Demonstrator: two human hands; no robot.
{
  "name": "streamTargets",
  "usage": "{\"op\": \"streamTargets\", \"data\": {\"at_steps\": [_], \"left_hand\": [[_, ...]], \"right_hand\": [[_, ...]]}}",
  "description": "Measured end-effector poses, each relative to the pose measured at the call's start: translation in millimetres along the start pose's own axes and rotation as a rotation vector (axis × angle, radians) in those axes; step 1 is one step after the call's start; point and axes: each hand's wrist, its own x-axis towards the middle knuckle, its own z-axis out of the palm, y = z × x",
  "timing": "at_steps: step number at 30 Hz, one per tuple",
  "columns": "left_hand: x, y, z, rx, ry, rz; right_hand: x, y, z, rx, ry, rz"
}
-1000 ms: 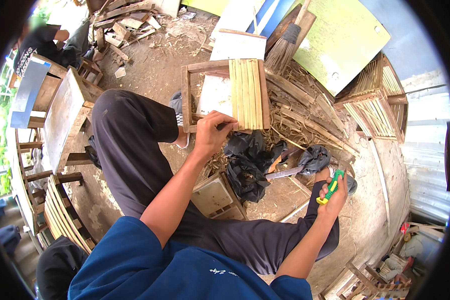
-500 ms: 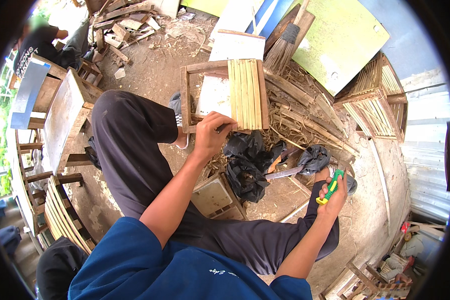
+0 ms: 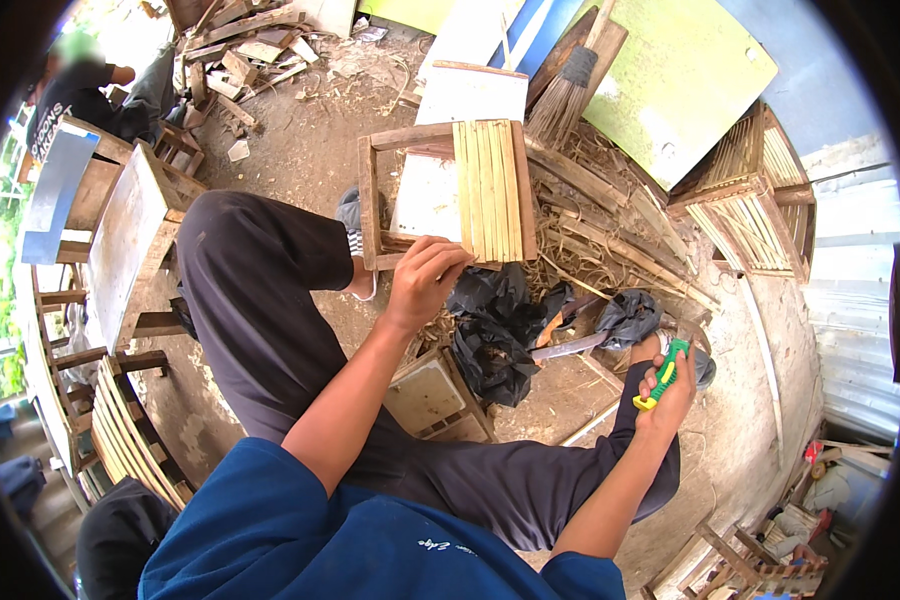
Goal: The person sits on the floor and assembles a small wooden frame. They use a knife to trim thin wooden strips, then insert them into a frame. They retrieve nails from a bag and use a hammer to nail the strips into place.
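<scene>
1 cutter [image 3: 675,358]: grn/ylw, ~4 o'clock, in R hand [image 3: 673,400], wrapped rnd handle.
L hand [image 3: 423,285]: ctr, fingers bent, nearly closed, tips at slats' [image 3: 487,190] near end; can't tell if gripping.
Bags [image 3: 492,365]: blk, L hand's 4 o'clock.
Frame [image 3: 523,190]: wood, 12 o'clock, slats on its 3 o'clock side.
Broom [image 3: 560,108]: 1 o'clock, bristles twd 7.
Scrap wood [image 3: 240,68]: far pile, 11 o'clock.

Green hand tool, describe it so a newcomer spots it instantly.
Find the dark-trousered right leg, then the right hand near it. That hand holds the tool, bright green with yellow parts, unlike the black plastic to its left.
</scene>
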Motion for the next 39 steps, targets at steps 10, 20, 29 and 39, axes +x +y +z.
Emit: {"op": "streamTargets", "data": {"at_steps": [10, 20, 29, 39], "left_hand": [[-4, -3, 5, -0.063, 0.075, -0.055], [-3, -1, 6, -0.082, 0.061, -0.063], [-3, -2, 4, -0.118, 0.069, -0.083], [-2, -3, 5, -0.121, 0.083, -0.067]], "right_hand": [[-1, -2, 7, -0.033, 0.0, 0.011], [-2, -6, 25, -0.059, -0.041, 0.018], [-11, -6, 51, -0.107, -0.094, -0.076], [-11, 0, 58, -0.121, -0.079, -0.038]]}}
